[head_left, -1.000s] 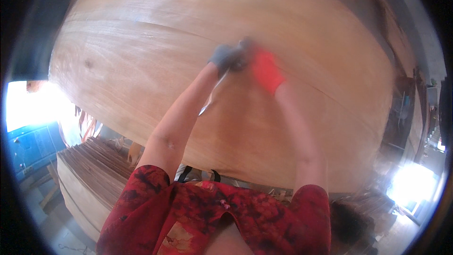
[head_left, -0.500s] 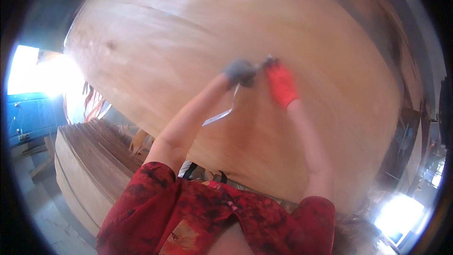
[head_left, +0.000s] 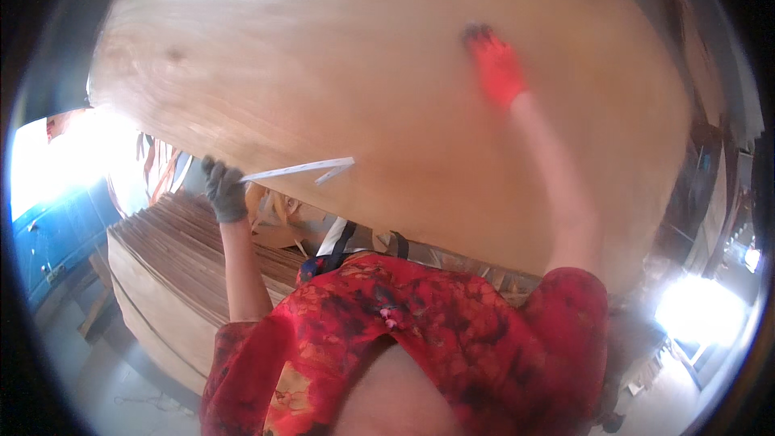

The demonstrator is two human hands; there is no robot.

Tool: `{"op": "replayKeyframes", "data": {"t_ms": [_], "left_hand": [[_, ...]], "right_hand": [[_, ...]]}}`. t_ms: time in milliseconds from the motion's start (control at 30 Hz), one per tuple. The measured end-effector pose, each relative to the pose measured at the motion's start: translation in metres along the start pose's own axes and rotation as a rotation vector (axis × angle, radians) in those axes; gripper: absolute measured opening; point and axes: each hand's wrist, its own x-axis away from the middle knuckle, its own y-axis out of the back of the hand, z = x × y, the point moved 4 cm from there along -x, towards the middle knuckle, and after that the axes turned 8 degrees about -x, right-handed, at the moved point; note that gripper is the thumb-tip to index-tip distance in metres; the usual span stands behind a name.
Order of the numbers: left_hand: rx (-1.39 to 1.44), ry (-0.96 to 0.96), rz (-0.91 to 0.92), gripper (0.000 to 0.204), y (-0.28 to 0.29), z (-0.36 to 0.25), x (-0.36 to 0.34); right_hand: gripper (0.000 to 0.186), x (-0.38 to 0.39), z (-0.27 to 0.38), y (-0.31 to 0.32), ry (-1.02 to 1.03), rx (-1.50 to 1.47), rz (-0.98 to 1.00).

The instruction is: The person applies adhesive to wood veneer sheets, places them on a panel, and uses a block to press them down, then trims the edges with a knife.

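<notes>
A large sheet of pale brown wood veneer (head_left: pixel 387 97) spreads in front of me. My left hand (head_left: pixel 225 188), in a grey glove, is off the sheet's near left edge, closed on one end of a thin white strip of tape (head_left: pixel 299 168). Small marks run along the tape, and its free end folds back over the veneer. Farther out, my right hand (head_left: pixel 497 69), in a red glove with dark fingertips, rests on the veneer. Its fingers look stretched out, though slightly blurred, and I see no object held in them.
Below the sheet at left stands a thick stack of brown veneer sheets (head_left: pixel 182 254). Loose veneer scraps (head_left: pixel 274 210) hang between stack and sheet. A blue wall panel (head_left: pixel 64 226) is at far left. Bright light (head_left: pixel 701 311) glares at lower right.
My hands have parted from near the sheet's middle. The left has drawn back toward the left edge with the white tape; the right has slid farther up the veneer.
</notes>
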Motion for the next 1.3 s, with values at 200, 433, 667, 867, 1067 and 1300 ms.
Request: {"op": "replayKeyframes", "data": {"t_ms": [200,433,667,867,1067,1300], "left_hand": [[-2.162,-0.613,-0.291,0.004,0.055,-0.103,0.155],[-1.238,-0.365,-1.038,0.051,0.120,-0.190,0.263],[-2.203,-0.394,-0.258,0.019,-0.047,-0.037,0.195],[-2.270,-0.516,-0.100,0.007,-0.186,0.101,0.246],[-1.680,-0.049,-0.251,0.013,-0.344,0.262,0.220],[-1.560,0.240,-0.002,0.031,-0.456,0.415,0.197]], "right_hand": [[0.052,0.025,0.002,0.068,-0.019,-0.183,-0.066],[0.052,0.031,-0.024,0.074,0.052,-0.147,-0.120],[0.056,0.202,-0.082,0.140,0.005,-0.490,-0.554],[0.063,0.522,-0.259,0.042,-0.688,-0.054,-0.392],[0.065,0.622,-0.284,-0.004,-0.792,-0.150,-0.217],[0.065,0.629,-0.293,0.002,-0.786,-0.165,-0.218]]}}
